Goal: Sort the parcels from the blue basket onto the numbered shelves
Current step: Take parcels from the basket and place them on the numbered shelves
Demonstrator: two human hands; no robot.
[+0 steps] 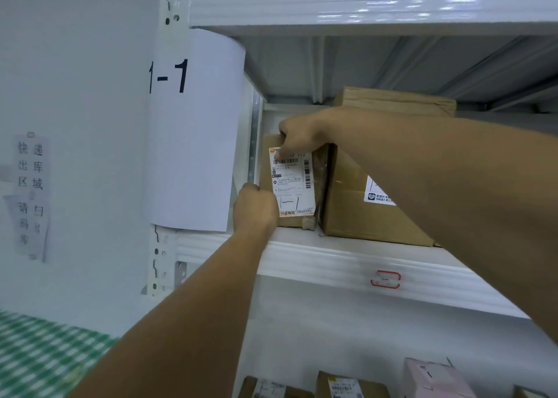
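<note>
White shelf 1-1 | left hand, right hand grip upright parcel | larger box just beside, right

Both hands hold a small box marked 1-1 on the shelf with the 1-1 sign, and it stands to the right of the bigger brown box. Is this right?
Not quite. In the head view the small box stands to the left of the bigger brown box. The rest holds: left hand and right hand hold it beside the 1-1 sign.

The paper sheet reads "1-1". Right of it, the shipping label on the small parcel bears a handwritten "1-1". Left of it, the wall notice reads "快递出库区域".
</note>
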